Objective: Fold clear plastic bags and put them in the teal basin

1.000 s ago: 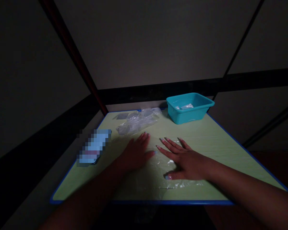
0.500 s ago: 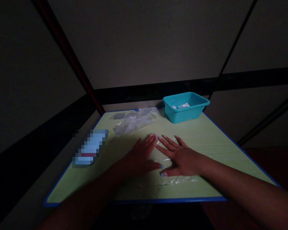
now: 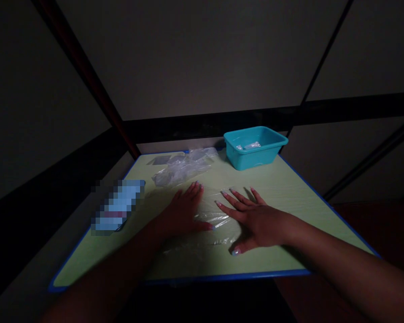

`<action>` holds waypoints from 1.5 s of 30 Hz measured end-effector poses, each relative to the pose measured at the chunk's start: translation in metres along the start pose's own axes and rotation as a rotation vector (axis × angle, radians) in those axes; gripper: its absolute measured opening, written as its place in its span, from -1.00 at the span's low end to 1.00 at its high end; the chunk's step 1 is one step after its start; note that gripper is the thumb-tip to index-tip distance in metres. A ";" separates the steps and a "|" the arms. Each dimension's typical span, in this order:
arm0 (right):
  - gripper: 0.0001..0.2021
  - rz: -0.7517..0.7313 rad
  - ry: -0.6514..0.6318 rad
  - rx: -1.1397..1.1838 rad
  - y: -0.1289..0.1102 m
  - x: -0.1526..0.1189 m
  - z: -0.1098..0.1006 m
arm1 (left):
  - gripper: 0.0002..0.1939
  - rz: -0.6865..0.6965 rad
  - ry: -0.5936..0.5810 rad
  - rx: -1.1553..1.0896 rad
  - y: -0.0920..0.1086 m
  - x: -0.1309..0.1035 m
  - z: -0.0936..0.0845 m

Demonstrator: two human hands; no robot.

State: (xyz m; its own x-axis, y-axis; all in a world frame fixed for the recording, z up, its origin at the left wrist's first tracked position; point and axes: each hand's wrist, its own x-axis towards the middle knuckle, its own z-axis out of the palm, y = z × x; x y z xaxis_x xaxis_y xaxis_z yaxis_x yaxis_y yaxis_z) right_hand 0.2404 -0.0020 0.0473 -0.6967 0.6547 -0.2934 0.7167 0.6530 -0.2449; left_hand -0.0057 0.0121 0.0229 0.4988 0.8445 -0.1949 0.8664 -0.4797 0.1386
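A clear plastic bag (image 3: 217, 220) lies spread flat on the pale green table, with thin creases catching the light. My left hand (image 3: 183, 211) rests flat on its left part, fingers pointing away from me and thumb out to the side. On the right part of the bag lies my right hand (image 3: 252, 220), palm down with the fingers spread. A gap separates the two hands, and the plastic shows between them. Neither hand grips anything. The bag's outer edges are hard to make out under the hands.
Behind my left hand lies a heap of crumpled clear plastic bags (image 3: 182, 168). A turquoise plastic basin (image 3: 252, 157) with small whitish packets inside stands at the back right. A blurred-out phone-like object (image 3: 121, 206) lies at the left. Blue edging (image 3: 256, 274) borders the table, and a wall stands behind.
My hands, nearly touching before, have moved apart, the left one to the left. More of the creased plastic shows between them. The view has shifted slightly.
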 end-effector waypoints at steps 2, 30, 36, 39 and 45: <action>0.09 -0.011 -0.008 0.001 0.002 0.000 -0.002 | 0.24 0.012 0.004 -0.009 -0.002 0.001 0.000; -0.24 0.016 0.148 -0.063 0.019 0.019 0.009 | -0.03 0.129 -0.020 0.008 -0.007 -0.005 -0.011; -0.08 0.017 0.140 -0.050 0.018 0.019 0.009 | 0.20 0.204 -0.112 0.017 0.002 -0.010 -0.014; -0.06 0.010 0.139 -0.047 0.019 0.019 0.008 | 0.29 0.165 -0.189 0.005 0.003 -0.016 -0.016; -0.04 0.031 0.110 -0.045 0.019 0.019 0.006 | 0.37 0.169 -0.283 -0.006 0.001 -0.027 -0.020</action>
State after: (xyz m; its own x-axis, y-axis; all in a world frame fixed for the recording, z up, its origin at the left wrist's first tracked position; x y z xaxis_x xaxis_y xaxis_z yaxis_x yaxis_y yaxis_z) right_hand 0.2409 0.0201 0.0316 -0.6748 0.7114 -0.1962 0.7379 0.6464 -0.1943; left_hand -0.0188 -0.0063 0.0480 0.6233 0.6527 -0.4307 0.7708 -0.6055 0.1979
